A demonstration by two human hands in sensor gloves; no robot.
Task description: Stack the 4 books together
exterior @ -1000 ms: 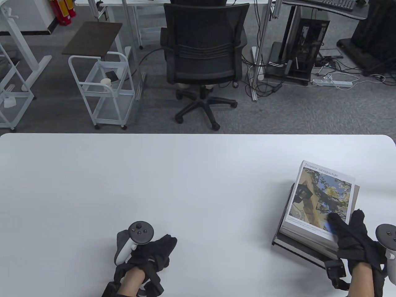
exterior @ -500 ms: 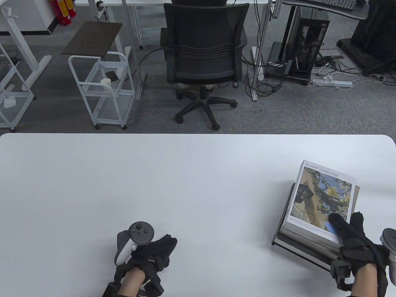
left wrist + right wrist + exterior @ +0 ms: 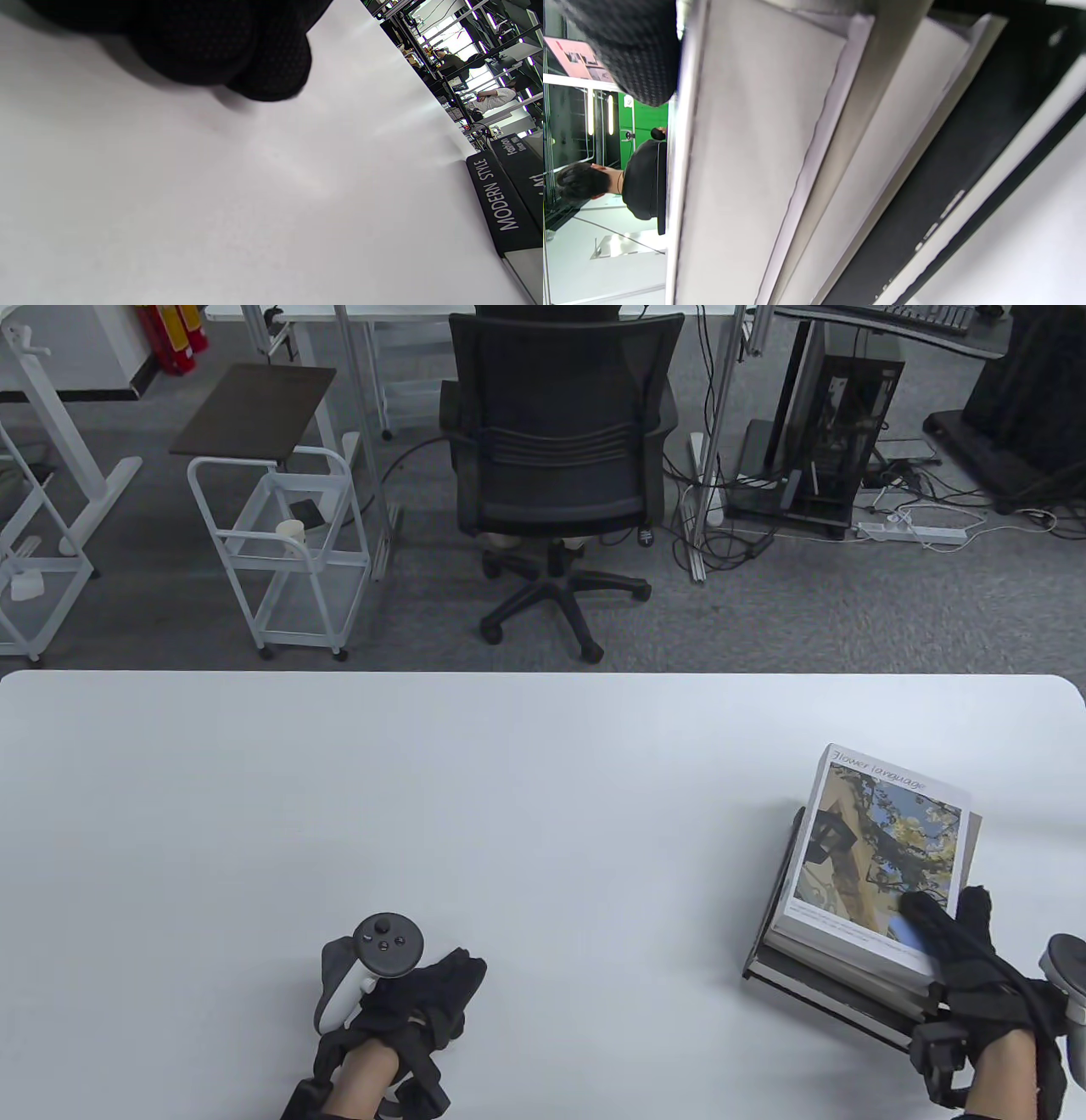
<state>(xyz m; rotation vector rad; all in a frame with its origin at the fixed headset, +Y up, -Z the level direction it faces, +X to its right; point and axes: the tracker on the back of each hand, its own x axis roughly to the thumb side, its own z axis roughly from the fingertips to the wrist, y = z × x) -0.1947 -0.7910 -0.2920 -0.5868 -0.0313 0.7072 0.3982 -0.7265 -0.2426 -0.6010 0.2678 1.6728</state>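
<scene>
The books lie in one stack at the table's right. The top book [image 3: 882,848] has a photo cover titled "Flower language". A black book [image 3: 806,988] lies at the bottom, with lighter books between. My right hand [image 3: 954,942] rests its fingers flat on the top book's near right corner. In the right wrist view a fingertip [image 3: 636,51] lies on the top book [image 3: 746,148], above the black book [image 3: 967,169]. My left hand [image 3: 424,993] rests on the table [image 3: 509,814], fingers loosely curled and holding nothing. The left wrist view shows the black spine "MODERN STYLE" [image 3: 500,199].
A black office chair [image 3: 551,466] and a white wire cart [image 3: 280,551] stand on the floor beyond the table's far edge. The stack sits close to the table's right edge.
My right hand has slid a little toward me on the top book. The stack's upper books have shifted slightly to the left. My left hand has not moved.
</scene>
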